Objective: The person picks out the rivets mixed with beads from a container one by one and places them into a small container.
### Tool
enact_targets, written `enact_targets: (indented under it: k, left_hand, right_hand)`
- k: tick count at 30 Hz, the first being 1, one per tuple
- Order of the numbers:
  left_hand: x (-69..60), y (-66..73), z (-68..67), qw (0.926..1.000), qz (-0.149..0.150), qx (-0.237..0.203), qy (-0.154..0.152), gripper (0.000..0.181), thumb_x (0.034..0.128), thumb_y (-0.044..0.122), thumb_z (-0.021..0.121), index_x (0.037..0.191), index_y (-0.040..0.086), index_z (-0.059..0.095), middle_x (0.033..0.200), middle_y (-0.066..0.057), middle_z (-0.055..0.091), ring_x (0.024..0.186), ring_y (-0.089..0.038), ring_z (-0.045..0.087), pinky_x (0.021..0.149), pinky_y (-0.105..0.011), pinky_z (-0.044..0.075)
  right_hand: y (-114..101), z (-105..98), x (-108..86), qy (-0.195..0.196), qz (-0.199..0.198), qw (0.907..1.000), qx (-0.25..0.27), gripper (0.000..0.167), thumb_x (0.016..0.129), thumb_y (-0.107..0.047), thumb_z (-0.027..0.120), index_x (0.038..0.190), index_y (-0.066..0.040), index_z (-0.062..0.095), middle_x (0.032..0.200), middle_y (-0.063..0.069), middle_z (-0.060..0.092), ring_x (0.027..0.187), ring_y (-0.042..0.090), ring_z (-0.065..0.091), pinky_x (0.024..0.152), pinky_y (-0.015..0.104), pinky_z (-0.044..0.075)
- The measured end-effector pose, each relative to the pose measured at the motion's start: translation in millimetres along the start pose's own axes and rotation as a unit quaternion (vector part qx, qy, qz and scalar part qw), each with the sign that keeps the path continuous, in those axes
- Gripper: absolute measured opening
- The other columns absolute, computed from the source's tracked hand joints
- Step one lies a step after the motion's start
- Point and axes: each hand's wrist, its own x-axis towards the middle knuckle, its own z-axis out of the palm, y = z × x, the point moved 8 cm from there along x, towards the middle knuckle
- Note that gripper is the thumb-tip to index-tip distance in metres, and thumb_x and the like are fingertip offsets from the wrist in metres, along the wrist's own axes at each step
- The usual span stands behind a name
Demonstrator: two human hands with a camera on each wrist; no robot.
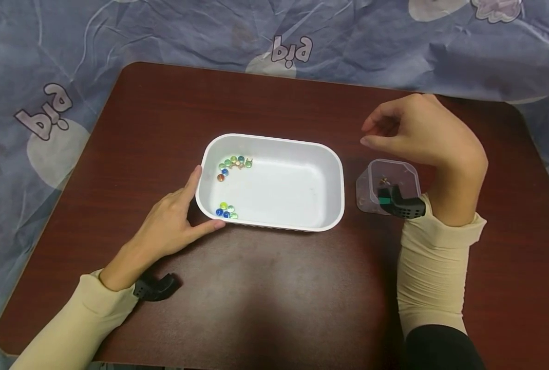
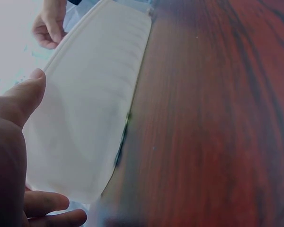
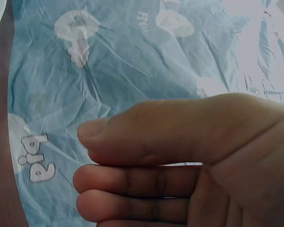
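My left hand point(image 1: 168, 221) holds the left end of a white tray point(image 1: 274, 226), thumb on the front rim and fingers along the left side. In the left wrist view the thumb and fingertips flank the tray's pale wall point(image 2: 85, 104). Inside, glass marbles point(image 1: 223, 178) and small coppery pieces lie at the back left; several more marbles point(image 1: 226, 210) sit in the front left corner. My right hand point(image 1: 422, 128) hovers behind a clear plastic container point(image 1: 365, 192), its fingers loosely bent, thumb and index tips apart; nothing shows between them. A small gold-coloured piece point(image 1: 384, 180) is visible in the container.
A dark reddish-brown table point(image 1: 274, 288) carries both containers. Blue-grey printed cloth point(image 1: 200, 36) lies beyond its far and left edges. Black wrist mounts point(image 1: 156, 287) sit on both forearms; the right one partly covers the clear container.
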Motion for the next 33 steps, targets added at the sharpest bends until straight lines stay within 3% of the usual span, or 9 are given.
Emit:
enact_targets:
  k: [11,16,28,33]
  left_hand:
    - [1.3,-0.6,1.3,1.0000,-0.005,0.000,-0.009,0.111,0.0782,0.041,0.083,0.158,0.005,0.015,0.141,-0.025,0.051,0.117,-0.040,0.058,0.091,-0.055,0.046]
    - [1.3,-0.6,1.6,0.9999,-0.006,0.001,-0.010,0.111,0.0785,0.042,0.082,0.158,0.005,0.014,0.142,-0.025,0.050,0.119,-0.039,0.058,0.092,-0.055,0.045]
    - [1.1,-0.8,1.0,0.9999,-0.008,0.002,-0.010,0.111,0.0778,0.043,0.083,0.158,0.003,0.017,0.141,-0.027,0.049,0.117,-0.041,0.058,0.091,-0.056,0.045]
    - [0.5,-1.2,0.2,0.9999,-0.007,0.002,-0.007,0.111,0.0783,0.044,0.082,0.157,0.002,0.017,0.143,-0.028,0.047,0.120,-0.041,0.056,0.093,-0.056,0.044]
  right_hand:
    - [-16.8,8.5,16.0,-0.005,-0.005,0.9998,0.017,0.009,0.088,-0.016,0.072,0.095,-0.014,0.076,0.080,-0.004,0.070,0.061,0.013,0.055,0.058,0.021,0.039]
    - [-26.7,10.9,22.9,-0.007,-0.025,0.9994,0.021,0.008,0.087,-0.014,0.072,0.095,-0.012,0.076,0.083,-0.002,0.071,0.069,0.013,0.059,0.063,0.019,0.042]
    - [-43.2,15.6,32.7,-0.017,-0.038,0.9987,0.030,0.009,0.088,-0.014,0.071,0.095,-0.011,0.075,0.083,-0.001,0.071,0.072,0.014,0.060,0.065,0.020,0.043]
    - [-52.9,18.8,38.3,-0.019,-0.061,0.9974,0.032,0.007,0.086,-0.011,0.071,0.092,-0.009,0.075,0.079,0.000,0.070,0.070,0.013,0.059,0.065,0.020,0.043]
